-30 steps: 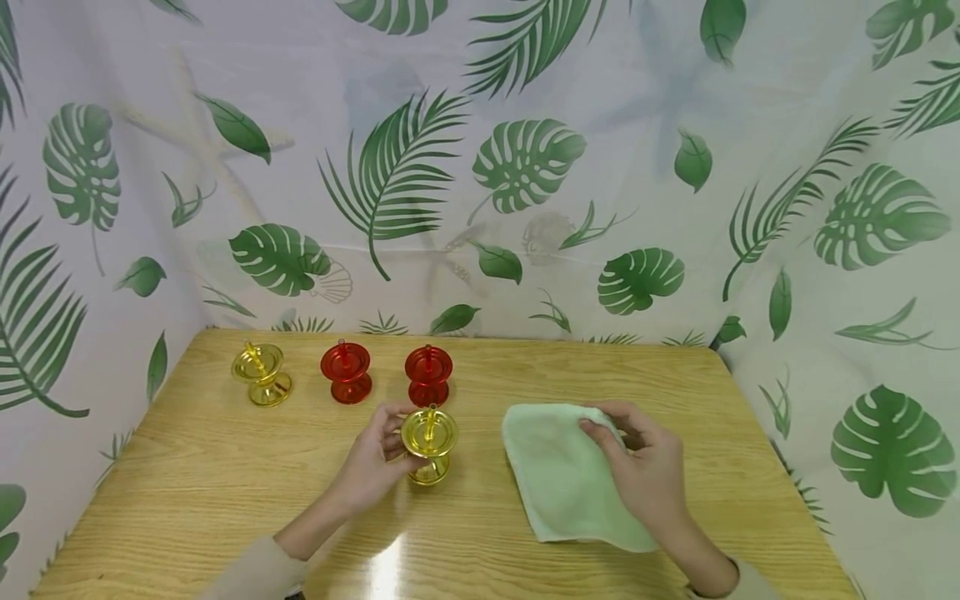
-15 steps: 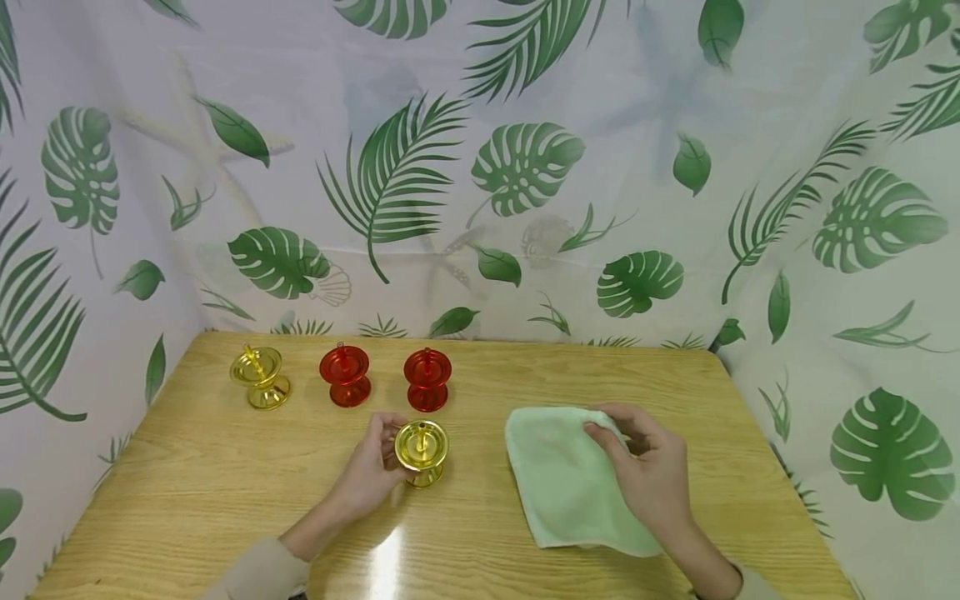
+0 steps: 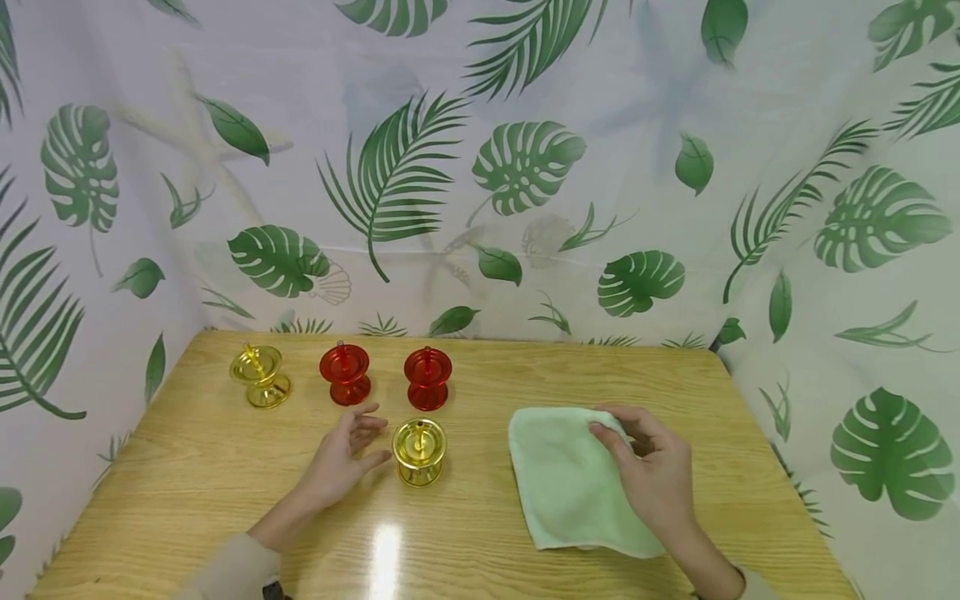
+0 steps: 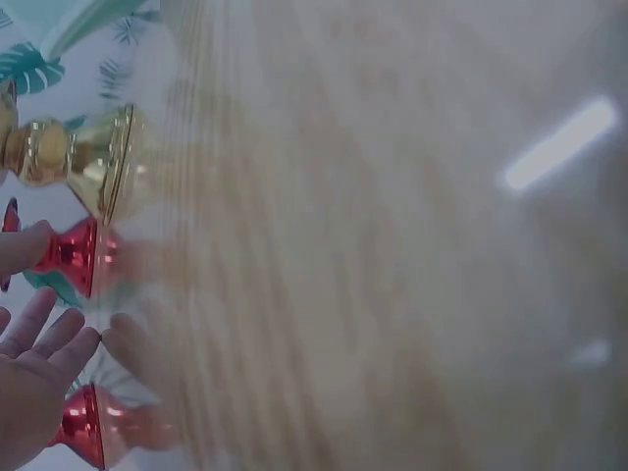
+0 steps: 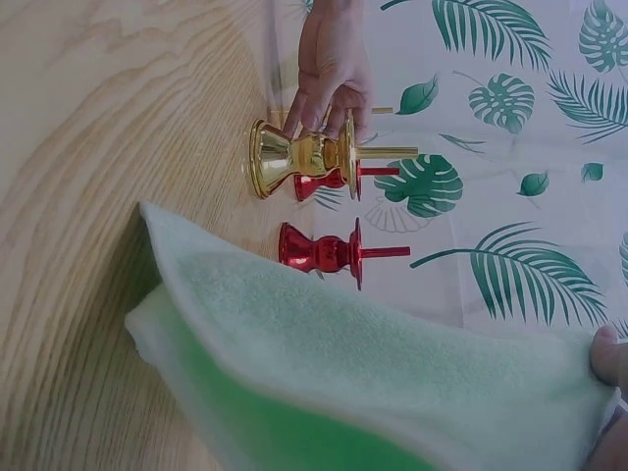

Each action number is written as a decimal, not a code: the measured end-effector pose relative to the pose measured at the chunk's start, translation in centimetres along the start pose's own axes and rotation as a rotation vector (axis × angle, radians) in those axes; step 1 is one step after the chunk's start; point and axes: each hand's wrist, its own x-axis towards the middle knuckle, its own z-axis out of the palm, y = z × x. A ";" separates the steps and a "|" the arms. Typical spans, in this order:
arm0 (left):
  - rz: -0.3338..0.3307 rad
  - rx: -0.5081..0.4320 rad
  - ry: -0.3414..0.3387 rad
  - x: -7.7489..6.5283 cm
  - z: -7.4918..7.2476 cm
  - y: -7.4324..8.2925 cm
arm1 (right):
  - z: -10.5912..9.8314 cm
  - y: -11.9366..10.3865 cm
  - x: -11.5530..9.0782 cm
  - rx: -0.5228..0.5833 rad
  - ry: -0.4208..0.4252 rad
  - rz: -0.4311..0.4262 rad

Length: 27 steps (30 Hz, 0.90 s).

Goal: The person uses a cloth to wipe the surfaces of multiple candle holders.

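A gold candle holder [image 3: 419,450], a footed dish with an upright stem in its middle, stands upright on the wooden table. Just left of it is my left hand [image 3: 345,458], its fingers spread and apart from the holder, as the right wrist view also shows. My right hand [image 3: 656,471] pinches the top edge of a pale green cloth [image 3: 566,479] between thumb and fingers. In the right wrist view the cloth [image 5: 383,363] hangs folded over on itself, its lower edge close over the table.
Along the back of the table stand another gold candle holder [image 3: 260,375] at the left and two red ones, a left red candle holder [image 3: 347,372] and a right red candle holder [image 3: 427,377]. A leaf-printed curtain [image 3: 480,183] encloses the back and sides.
The gold candle holder has shifted slightly left and toward me. My left hand has let go of it and drawn back to the left. The right hand and cloth barely move.
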 end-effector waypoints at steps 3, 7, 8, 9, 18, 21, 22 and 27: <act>0.037 0.025 0.014 0.8 -0.5 -0.3 | 0.0 0.1 0.1 -0.002 0.003 -0.004; 0.097 0.066 0.004 2.1 -0.8 -0.4 | 0.0 0.1 0.1 -0.011 0.007 0.000; 0.103 0.076 0.000 2.5 -0.8 -0.4 | 0.0 0.1 0.1 -0.013 0.007 0.004; 0.107 0.083 -0.006 2.9 -0.8 -0.3 | 0.0 0.1 0.1 -0.014 0.008 0.008; 0.096 0.106 -0.030 6.6 0.2 0.2 | 0.1 0.3 0.1 -0.003 0.004 0.028; 0.070 0.082 -0.029 7.5 0.5 0.1 | 0.2 0.3 0.1 -0.002 -0.003 0.023; 0.061 0.067 -0.028 7.8 0.7 0.1 | 0.2 0.3 0.1 -0.003 -0.006 0.017; 0.032 0.049 -0.038 9.1 1.3 -0.1 | 0.5 0.6 0.2 -0.006 -0.014 -0.004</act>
